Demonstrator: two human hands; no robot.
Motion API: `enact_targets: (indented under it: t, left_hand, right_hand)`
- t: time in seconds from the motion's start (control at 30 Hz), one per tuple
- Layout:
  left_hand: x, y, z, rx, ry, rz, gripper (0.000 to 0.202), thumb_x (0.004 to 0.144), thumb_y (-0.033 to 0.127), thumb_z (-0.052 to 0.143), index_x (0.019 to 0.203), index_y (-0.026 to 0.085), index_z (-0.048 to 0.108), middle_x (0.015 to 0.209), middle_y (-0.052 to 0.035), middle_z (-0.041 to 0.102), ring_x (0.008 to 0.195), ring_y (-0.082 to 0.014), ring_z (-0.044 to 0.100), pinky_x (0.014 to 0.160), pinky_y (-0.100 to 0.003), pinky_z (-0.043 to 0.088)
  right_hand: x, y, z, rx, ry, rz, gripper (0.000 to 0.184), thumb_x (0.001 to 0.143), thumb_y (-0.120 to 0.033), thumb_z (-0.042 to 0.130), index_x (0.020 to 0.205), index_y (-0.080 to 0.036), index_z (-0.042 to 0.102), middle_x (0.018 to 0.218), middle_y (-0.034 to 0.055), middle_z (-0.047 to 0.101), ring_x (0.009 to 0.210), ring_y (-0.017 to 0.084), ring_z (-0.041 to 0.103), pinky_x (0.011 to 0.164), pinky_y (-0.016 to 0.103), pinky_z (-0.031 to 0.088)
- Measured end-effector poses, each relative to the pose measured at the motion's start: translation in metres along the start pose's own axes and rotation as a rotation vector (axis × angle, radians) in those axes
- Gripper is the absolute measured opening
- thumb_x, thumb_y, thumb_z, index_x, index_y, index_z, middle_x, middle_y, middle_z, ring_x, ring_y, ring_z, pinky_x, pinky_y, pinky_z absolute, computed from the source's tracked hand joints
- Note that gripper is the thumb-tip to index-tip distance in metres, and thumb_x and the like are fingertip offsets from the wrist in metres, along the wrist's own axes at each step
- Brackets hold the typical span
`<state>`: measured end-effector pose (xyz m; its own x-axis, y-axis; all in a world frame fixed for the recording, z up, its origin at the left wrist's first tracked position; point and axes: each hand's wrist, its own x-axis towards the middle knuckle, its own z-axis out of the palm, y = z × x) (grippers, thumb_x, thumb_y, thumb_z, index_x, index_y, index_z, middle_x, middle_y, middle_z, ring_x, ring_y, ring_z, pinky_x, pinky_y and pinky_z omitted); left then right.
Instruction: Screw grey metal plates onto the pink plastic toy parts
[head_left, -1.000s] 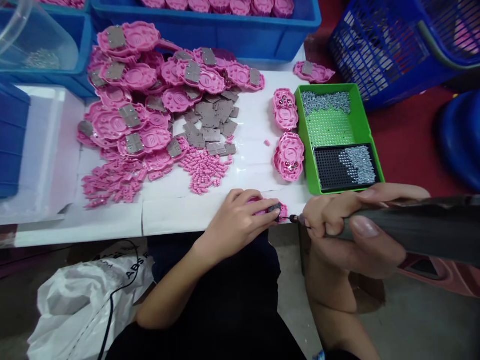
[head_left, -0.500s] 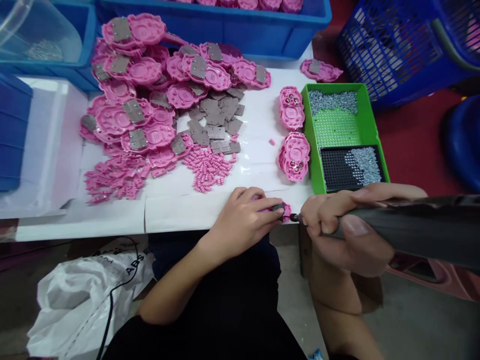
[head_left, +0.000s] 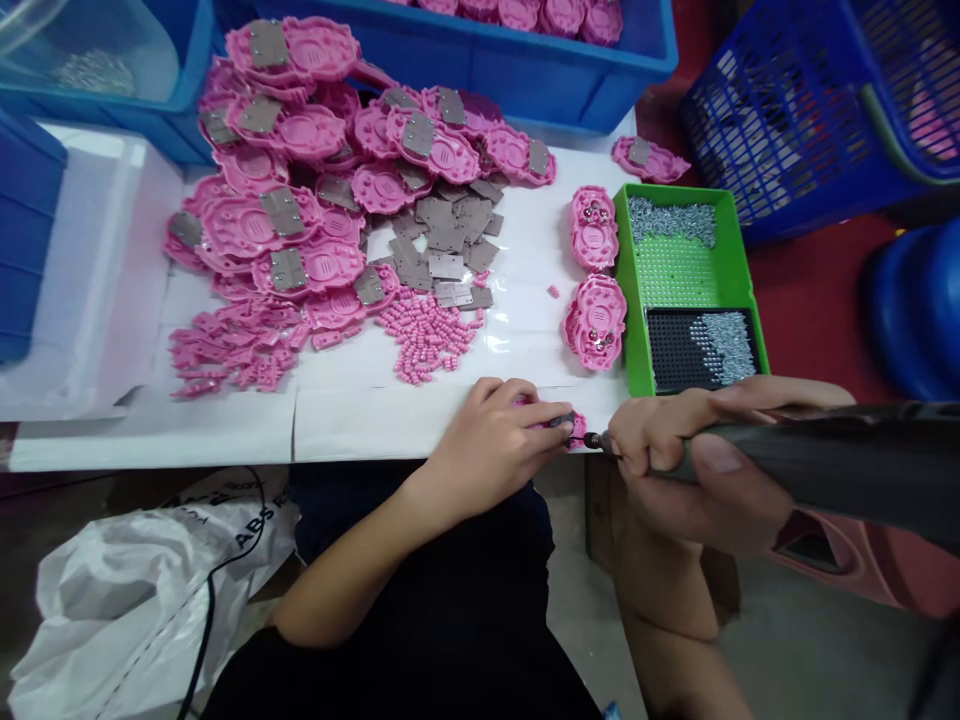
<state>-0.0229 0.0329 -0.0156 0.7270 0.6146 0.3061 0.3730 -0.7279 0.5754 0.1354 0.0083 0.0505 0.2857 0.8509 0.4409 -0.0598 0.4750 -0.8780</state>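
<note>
Casing [head_left: 580, 428], pink and grey, mostly hidden — left fingers [head_left: 534, 413] clasped over it, right fingers [head_left: 663, 430] round dark driver [head_left: 840, 465].

1. A single head-worn camera gives the view, looking forward and steeply down from above both hands.
2. The left hand [head_left: 499, 440] sits just below the picture's middle; the right hand [head_left: 686, 500], to its right, shows larger, so nearer the lens.
3. Beyond the left hand, the view spans the white worktop [head_left: 525, 345] up to a long blue bin [head_left: 525, 80], cropped at the top.
4. On the near side of that hand, it takes in the wearer's black clothing [head_left: 420, 620].
</note>
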Motion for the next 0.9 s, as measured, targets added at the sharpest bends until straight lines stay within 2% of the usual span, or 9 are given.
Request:
enact_targets:
  t: [0.13, 0.27, 0.6, 0.77, 0.9]
  left_hand:
    - [0.0, 0.0, 0.0, 0.002, 0.004, 0.0, 0.02, 0.107, 0.035, 0.059, 0.118, 0.028, 0.074, 0.134, 0.0015, 0.074, 0.111, -0.0214, 0.059, 0.088, -0.041, 0.035]
    - [0.001, 0.001, 0.0, -0.018, 0.011, -0.023, 0.018, 0.105, 0.032, 0.062, 0.118, 0.025, 0.073, 0.131, 0.0006, 0.075, 0.111, -0.0216, 0.06, 0.09, -0.041, 0.035]
    - [0.002, 0.001, 0.001, -0.037, 0.031, -0.019, 0.014, 0.104, 0.031, 0.064, 0.109, 0.026, 0.076, 0.129, 0.0031, 0.076, 0.109, -0.0215, 0.061, 0.088, -0.041, 0.035]
    - [0.004, 0.002, -0.001, -0.036, 0.007, -0.042, 0.014, 0.104, 0.032, 0.064, 0.105, 0.026, 0.077, 0.126, 0.0019, 0.077, 0.107, -0.0213, 0.061, 0.086, -0.041, 0.034]
    - [0.005, 0.002, 0.0, -0.032, 0.009, -0.046, 0.015, 0.104, 0.032, 0.064, 0.1, 0.026, 0.077, 0.128, 0.002, 0.077, 0.107, -0.0216, 0.061, 0.085, -0.041, 0.033]
  right_hand:
    - [-0.001, 0.001, 0.0, 0.002, -0.004, 0.003, 0.024, 0.084, -0.016, 0.065, 0.106, -0.024, 0.064, 0.059, -0.0077, 0.053, 0.04, 0.011, 0.044, 0.041, 0.028, 0.042]
    - [-0.001, 0.002, 0.002, 0.022, 0.01, 0.005, 0.024, 0.082, -0.015, 0.064, 0.105, -0.023, 0.063, 0.06, -0.0078, 0.055, 0.038, 0.009, 0.042, 0.04, 0.027, 0.041]
    - [-0.003, 0.005, 0.002, -0.029, 0.022, -0.008, 0.024, 0.082, -0.019, 0.068, 0.103, -0.027, 0.063, 0.057, -0.0084, 0.054, 0.036, 0.01, 0.042, 0.039, 0.028, 0.041]
    - [-0.004, 0.007, -0.005, -0.007, -0.095, 0.047, 0.021, 0.084, -0.019, 0.068, 0.103, -0.027, 0.063, 0.06, -0.0066, 0.055, 0.042, 0.013, 0.049, 0.042, 0.03, 0.044]
    - [0.002, 0.014, -0.005, 0.071, -0.241, -0.023, 0.026, 0.083, -0.015, 0.066, 0.105, -0.027, 0.064, 0.057, -0.0074, 0.052, 0.039, 0.012, 0.047, 0.036, 0.027, 0.04]
